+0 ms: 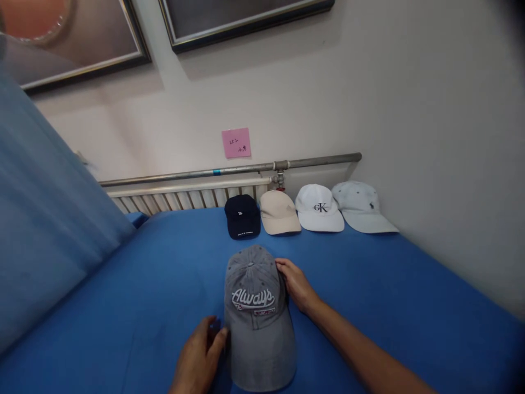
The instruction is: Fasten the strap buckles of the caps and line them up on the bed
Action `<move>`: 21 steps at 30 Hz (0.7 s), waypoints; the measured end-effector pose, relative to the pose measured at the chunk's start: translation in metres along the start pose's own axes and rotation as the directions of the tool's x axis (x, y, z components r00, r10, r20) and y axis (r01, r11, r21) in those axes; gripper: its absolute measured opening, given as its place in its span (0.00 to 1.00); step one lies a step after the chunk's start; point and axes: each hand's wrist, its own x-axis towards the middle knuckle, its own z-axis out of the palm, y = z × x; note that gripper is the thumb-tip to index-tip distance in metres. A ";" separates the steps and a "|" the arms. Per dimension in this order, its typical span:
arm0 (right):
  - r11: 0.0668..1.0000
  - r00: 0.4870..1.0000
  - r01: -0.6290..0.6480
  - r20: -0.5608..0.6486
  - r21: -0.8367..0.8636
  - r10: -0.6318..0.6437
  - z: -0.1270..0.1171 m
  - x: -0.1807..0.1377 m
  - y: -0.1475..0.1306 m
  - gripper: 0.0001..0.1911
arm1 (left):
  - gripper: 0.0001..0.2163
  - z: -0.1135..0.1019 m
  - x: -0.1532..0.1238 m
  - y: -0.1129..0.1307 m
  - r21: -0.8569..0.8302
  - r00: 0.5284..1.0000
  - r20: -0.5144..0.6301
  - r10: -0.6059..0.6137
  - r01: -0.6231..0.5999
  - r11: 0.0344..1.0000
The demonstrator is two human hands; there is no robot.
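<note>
A grey baseball cap with white "Always" lettering lies on the blue-covered bed, its brim toward me. My right hand is at the right side of its crown, with the fingertips on the fabric and the thumb side hidden behind the cap. By the left edge of the brim is my left hand, thumb and fingers apart and slightly curled. Its thumb tip is at the cap's edge; I cannot tell if it presses on it. Behind stands a row of caps: black, beige, white with "CK" letters and pale grey.
The blue sheet covers the bed up to the wall. A radiator and a metal pipe run behind it. A pink note is on the wall below framed pictures. A blue curtain hangs at left.
</note>
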 end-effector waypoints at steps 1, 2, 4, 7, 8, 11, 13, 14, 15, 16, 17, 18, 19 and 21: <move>1.000 1.000 0.002 -0.002 -0.006 -0.002 0.000 0.000 0.000 0.12 | 0.25 -0.002 -0.002 0.001 0.064 1.000 0.018 -0.002 0.001 0.998; 1.000 1.000 0.004 -0.004 -0.013 -0.004 0.000 0.000 0.000 0.12 | 0.24 -0.003 -0.002 0.003 0.111 0.999 0.041 -0.004 -0.001 0.994; 1.000 1.000 0.008 -0.011 -0.028 -0.008 0.000 0.001 0.000 0.13 | 0.23 -0.004 -0.001 0.009 0.156 0.996 0.085 -0.006 -0.007 0.988; 0.998 0.999 0.023 -0.025 -0.053 -0.024 0.001 0.000 -0.001 0.13 | 0.22 -0.004 0.006 0.014 0.187 0.994 0.107 -0.018 -0.002 0.982; 0.998 0.999 0.031 -0.032 -0.062 -0.033 0.001 -0.001 -0.001 0.13 | 0.22 -0.004 0.008 0.014 0.183 0.994 0.106 -0.028 0.008 0.983; 0.994 0.995 0.066 -0.069 -0.091 -0.073 0.005 -0.007 -0.003 0.12 | 0.23 -0.001 0.012 0.011 0.104 0.991 0.104 -0.080 0.069 0.992; 0.990 0.990 0.095 -0.094 -0.107 -0.106 0.008 -0.011 -0.005 0.11 | 0.22 0.001 0.012 0.009 0.030 0.991 0.091 -0.098 0.096 0.995; 0.988 0.987 0.108 -0.104 -0.111 -0.120 0.009 -0.014 -0.005 0.11 | 0.22 0.003 0.012 0.009 -0.008 0.992 0.081 -0.099 0.100 0.995; 0.987 0.985 0.118 -0.111 -0.113 -0.131 0.011 -0.015 -0.005 0.11 | 0.21 0.004 0.012 0.010 -0.048 0.992 0.072 -0.101 0.104 0.993; 0.985 0.983 0.127 -0.117 -0.113 -0.140 0.012 -0.017 -0.005 0.11 | 0.21 0.004 0.012 0.011 -0.093 0.992 0.068 -0.102 0.108 0.990; 0.985 0.981 0.134 -0.123 -0.111 -0.148 0.012 -0.017 -0.005 0.11 | 0.21 0.005 0.012 0.012 -0.143 0.991 0.071 -0.109 0.118 0.983; 0.984 0.980 0.140 -0.129 -0.108 -0.154 0.012 -0.018 -0.005 0.11 | 0.21 0.005 0.012 0.013 -0.192 0.990 0.081 -0.118 0.132 0.973; 0.984 0.978 0.146 -0.136 -0.103 -0.159 0.012 -0.018 -0.004 0.11 | 0.21 0.004 0.012 0.013 -0.242 0.987 0.097 -0.126 0.146 0.959; 0.984 0.975 0.154 -0.150 -0.090 -0.166 0.012 -0.017 -0.003 0.11 | 0.21 0.004 0.012 0.013 -0.349 0.984 0.132 -0.119 0.159 0.923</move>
